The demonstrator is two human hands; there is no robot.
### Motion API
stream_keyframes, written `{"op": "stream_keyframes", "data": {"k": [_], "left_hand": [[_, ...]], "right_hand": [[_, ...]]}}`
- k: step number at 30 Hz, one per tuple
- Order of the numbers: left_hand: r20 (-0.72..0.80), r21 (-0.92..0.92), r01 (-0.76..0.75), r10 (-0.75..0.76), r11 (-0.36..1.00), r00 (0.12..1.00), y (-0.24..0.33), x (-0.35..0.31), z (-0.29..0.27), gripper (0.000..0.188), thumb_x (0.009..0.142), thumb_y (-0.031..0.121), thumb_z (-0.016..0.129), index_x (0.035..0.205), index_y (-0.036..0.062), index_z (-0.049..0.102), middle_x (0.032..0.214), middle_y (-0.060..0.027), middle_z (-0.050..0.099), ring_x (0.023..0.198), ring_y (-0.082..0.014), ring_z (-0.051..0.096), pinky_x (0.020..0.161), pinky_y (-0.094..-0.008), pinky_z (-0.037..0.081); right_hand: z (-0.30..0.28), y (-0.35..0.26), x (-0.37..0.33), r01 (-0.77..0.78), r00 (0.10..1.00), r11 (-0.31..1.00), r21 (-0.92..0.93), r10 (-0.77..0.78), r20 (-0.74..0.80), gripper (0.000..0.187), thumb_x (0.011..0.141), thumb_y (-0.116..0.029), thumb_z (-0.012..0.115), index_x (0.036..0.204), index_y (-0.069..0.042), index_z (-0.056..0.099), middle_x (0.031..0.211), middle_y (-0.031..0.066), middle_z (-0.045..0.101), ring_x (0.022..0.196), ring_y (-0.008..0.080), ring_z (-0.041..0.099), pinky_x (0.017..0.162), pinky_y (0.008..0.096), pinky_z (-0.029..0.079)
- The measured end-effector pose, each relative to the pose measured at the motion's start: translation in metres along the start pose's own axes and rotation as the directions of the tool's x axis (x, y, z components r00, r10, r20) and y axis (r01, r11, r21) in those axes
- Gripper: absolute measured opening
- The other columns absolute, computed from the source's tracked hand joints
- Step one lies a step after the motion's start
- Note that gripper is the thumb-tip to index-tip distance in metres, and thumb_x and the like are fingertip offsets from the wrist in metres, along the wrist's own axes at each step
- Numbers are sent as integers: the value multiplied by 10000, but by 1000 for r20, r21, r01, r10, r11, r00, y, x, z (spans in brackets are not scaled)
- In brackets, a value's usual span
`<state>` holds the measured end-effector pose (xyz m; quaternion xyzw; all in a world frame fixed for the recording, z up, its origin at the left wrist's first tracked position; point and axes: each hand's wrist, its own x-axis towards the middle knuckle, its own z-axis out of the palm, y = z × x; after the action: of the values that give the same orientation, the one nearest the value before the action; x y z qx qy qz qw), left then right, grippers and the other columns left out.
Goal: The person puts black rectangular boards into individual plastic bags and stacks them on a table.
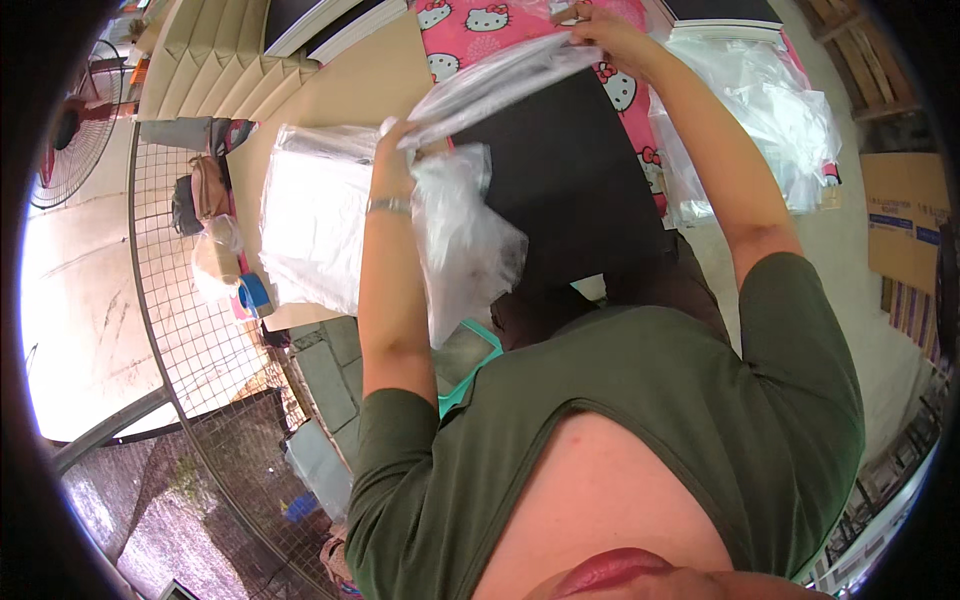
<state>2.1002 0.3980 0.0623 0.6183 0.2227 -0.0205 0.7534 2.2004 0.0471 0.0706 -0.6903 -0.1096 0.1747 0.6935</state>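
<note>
A clear plastic bag is stretched between my two hands above the far edge of a large flat black panel. My left hand is closed on the bag's left end, its fingers partly hidden by the wrist and film. At the far side my right hand grips the other end. Loose crumpled film hangs beside my left wrist, over the panel's left edge; whether it belongs to the same bag I cannot tell. The panel lies on the table close to my body.
Clear plastic bags lie left of my left forearm, and more bags right of my right arm. A pink patterned cloth covers part of the table. Folded brown cardboard stands far left, near a fan and wire mesh.
</note>
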Motion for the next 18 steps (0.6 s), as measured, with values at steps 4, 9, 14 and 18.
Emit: {"op": "stream_keyframes", "data": {"k": [4, 9, 14, 18], "left_hand": [[-74, 516, -112, 175, 849, 982, -3, 49, 53, 133, 749, 136, 566, 803, 17, 591, 643, -54, 542, 500, -155, 511, 425, -294, 389], [120, 733, -227, 206, 641, 971, -23, 79, 36, 112, 742, 98, 553, 743, -14, 553, 571, -85, 525, 467, -207, 513, 411, -336, 395], [-172, 460, 79, 2, 884, 985, -11, 47, 54, 186, 773, 154, 569, 814, -25, 597, 607, -47, 490, 468, -146, 447, 432, -298, 368], [-80, 617, -36, 108, 786, 991, -18, 34, 35, 260, 758, 235, 615, 791, -22, 601, 655, -57, 501, 484, -163, 451, 448, -301, 372]], "right_hand": [[-5, 37, 44, 40, 957, 382, -923, -282, -75, 285, 721, -98, 516, 974, -3, 606, 829, 183, 629, 776, 295, 622, 709, 363, 491], [-7, 77, 58, 24, 954, 231, -973, -296, -46, 236, 738, -132, 523, 869, 29, 633, 832, 199, 631, 836, 346, 620, 718, 424, 502], [15, 34, 27, 38, 950, 98, -994, -312, 6, 183, 709, -111, 518, 759, 20, 636, 830, 214, 623, 797, 350, 619, 670, 426, 501], [18, 15, 17, 145, 978, -2, -989, -149, 144, 166, 716, -119, 514, 730, -4, 633, 817, 213, 621, 761, 349, 620, 646, 437, 498]]}}
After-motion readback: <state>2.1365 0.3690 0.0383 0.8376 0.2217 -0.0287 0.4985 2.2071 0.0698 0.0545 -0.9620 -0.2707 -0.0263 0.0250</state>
